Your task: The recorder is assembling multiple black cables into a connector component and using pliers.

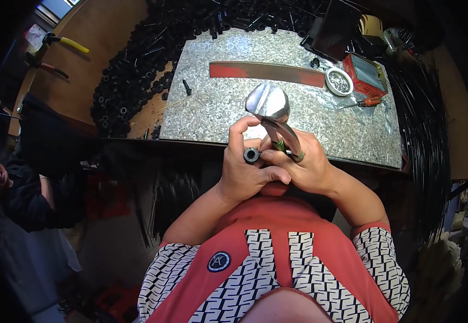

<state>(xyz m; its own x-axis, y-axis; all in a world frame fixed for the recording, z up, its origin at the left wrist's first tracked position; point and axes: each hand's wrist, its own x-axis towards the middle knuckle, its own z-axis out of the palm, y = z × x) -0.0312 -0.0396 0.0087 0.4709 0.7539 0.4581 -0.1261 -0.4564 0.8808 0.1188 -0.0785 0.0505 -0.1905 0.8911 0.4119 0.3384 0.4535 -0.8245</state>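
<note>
Just in front of my chest, at the table's near edge, both hands are close together. My left hand (245, 169) is closed around a small black tubular part (251, 155), its round hollow end facing up. My right hand (308, 164) is wrapped round the green-trimmed handles of a pair of end-cutting pincers (267, 101), whose broad shiny jaws point away from me over the table. The jaws look closed, with a thin line between them. The fingers of the two hands meet below the pincers, and what lies between them there is partly hidden.
Ahead is a speckled stone board (201, 113) bearing a red-and-grey flat bar (266, 74), a white bowl (339, 82) of small metal bits, a red box (366, 75), a screwdriver (368, 102) and a black part (186, 87). Black parts (131, 81) pile up beyond; black rods (420, 140) hang right. Another person (29, 188) is at left.
</note>
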